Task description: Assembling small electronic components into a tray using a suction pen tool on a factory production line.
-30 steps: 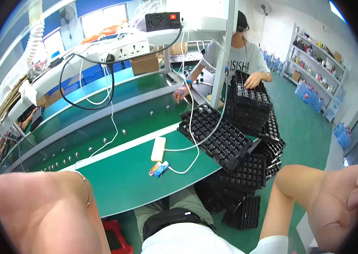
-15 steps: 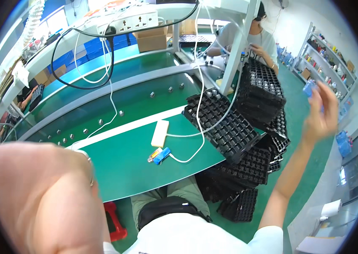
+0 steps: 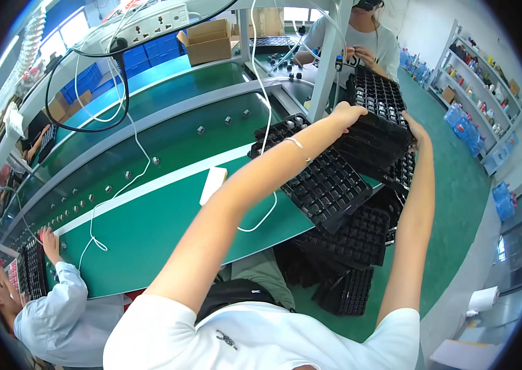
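Both my arms reach far right to a tall stack of black plastic compartment trays point(image 3: 369, 139). My left hand point(image 3: 348, 115) grips the near left corner of the upper trays, its fingers partly hidden. At the right edge of the same stack my right hand point(image 3: 417, 129) closes round the side. Small shiny parts sit in the top tray's pockets. Just left of the stack, another black compartment tray point(image 3: 328, 194) lies tilted across the end of the green table, partly behind my left forearm.
More black trays point(image 3: 359, 237) pile up below the table's right end. A white box-shaped piece point(image 3: 213, 185) and white cables lie on the green table point(image 3: 131, 246). Small metal parts dot the green belt. One co-worker point(image 3: 372, 37) stands beyond the stack, another point(image 3: 57, 314) at left.
My left hand has swung from the near left to the stack; my right hand has come in from the right onto its edge. A co-worker at left now shows.
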A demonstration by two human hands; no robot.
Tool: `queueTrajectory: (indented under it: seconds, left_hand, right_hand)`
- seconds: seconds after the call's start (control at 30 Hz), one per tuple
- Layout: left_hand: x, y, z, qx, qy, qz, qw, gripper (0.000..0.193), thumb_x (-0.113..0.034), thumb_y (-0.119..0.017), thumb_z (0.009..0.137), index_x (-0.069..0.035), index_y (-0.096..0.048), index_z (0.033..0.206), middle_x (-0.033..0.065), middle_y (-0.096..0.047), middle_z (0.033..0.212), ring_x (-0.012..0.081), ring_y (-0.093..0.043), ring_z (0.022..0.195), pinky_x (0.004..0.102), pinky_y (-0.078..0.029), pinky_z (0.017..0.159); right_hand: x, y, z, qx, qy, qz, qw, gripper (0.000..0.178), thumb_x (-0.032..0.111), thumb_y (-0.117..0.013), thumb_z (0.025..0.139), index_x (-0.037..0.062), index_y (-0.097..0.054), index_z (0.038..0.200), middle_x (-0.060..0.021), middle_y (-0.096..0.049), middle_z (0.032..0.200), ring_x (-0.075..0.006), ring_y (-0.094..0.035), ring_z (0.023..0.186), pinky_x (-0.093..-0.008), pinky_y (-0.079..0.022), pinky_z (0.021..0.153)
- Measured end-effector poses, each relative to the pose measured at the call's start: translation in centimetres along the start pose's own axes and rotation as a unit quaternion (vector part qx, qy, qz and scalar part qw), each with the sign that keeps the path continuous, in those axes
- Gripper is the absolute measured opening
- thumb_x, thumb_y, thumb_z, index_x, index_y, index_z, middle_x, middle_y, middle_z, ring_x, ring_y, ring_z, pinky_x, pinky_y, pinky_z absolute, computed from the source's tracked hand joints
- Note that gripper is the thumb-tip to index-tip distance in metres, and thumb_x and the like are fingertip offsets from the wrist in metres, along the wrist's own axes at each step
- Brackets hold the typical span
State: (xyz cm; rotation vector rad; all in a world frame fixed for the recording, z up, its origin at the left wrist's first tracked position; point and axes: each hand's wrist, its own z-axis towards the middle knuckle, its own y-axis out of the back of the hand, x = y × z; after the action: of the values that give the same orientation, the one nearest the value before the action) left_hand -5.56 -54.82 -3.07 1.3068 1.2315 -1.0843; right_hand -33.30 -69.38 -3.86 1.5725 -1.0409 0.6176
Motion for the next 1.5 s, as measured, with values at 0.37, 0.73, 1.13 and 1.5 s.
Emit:
queueTrajectory:
  seconds: [0.37, 0.73, 1.13, 1.5]
  left_hand:
    - [2.8, -4.2, 11.1, -0.018, 0.02, 0.062, 0.998, 0.085, -0.055, -0.071, 0.069, 0.004, -0.057, 0.128, 0.0277, -0.045, 0.141, 0.04, -0.041, 0.133, 0.0429, -0.033, 0.109]
    - [-0.6, -4.8, 7.3, -0.024, -0.063, -0.051, 0.996, 0.056, -0.034, -0.074, 0.071, 0.01, -0.063, 0.104, 0.0219, -0.065, 0.107, 0.0352, -0.064, 0.09, 0.0438, -0.053, 0.072]
    - [-2.5, -2.9, 11.1, 0.03, 0.065, -0.33, 0.941, 0.055, -0.05, -0.061, 0.086, -0.001, -0.057, 0.111, 0.0188, -0.064, 0.098, 0.0346, -0.067, 0.084, 0.0522, -0.058, 0.074]
    - [-0.5, -6.4, 13.3, 0.091, 0.045, -0.336, 0.936, 0.025, -0.028, -0.068, 0.082, -0.005, -0.063, 0.088, 0.0092, -0.065, 0.08, 0.0256, -0.068, 0.073, 0.0479, -0.058, 0.068]
  right_hand:
    - [0.5, 3.3, -1.3, 0.017, 0.026, -0.118, 0.992, 0.077, 0.068, -0.059, 0.078, 0.0056, -0.061, 0.122, -0.0176, -0.067, 0.11, -0.0349, -0.064, 0.1, -0.0579, -0.046, 0.09]
    - [-0.7, 5.0, 0.8, 0.057, 0.017, 0.03, 0.998, 0.034, 0.048, -0.06, 0.087, 0.0154, -0.068, 0.089, -0.0005, -0.07, 0.077, -0.0141, -0.067, 0.065, -0.0315, -0.054, 0.059]
    - [-0.3, 5.6, -0.6, 0.172, 0.0, 0.206, 0.963, 0.037, 0.049, -0.068, 0.082, 0.0147, -0.067, 0.096, -0.0025, -0.07, 0.089, -0.0211, -0.067, 0.078, -0.0415, -0.057, 0.072]
    - [-1.1, 6.1, 3.2, 0.084, -0.086, 0.267, 0.956, 0.056, 0.059, -0.073, 0.075, 0.0094, -0.07, 0.101, -0.0089, -0.072, 0.098, -0.0269, -0.07, 0.086, -0.0454, -0.057, 0.079]
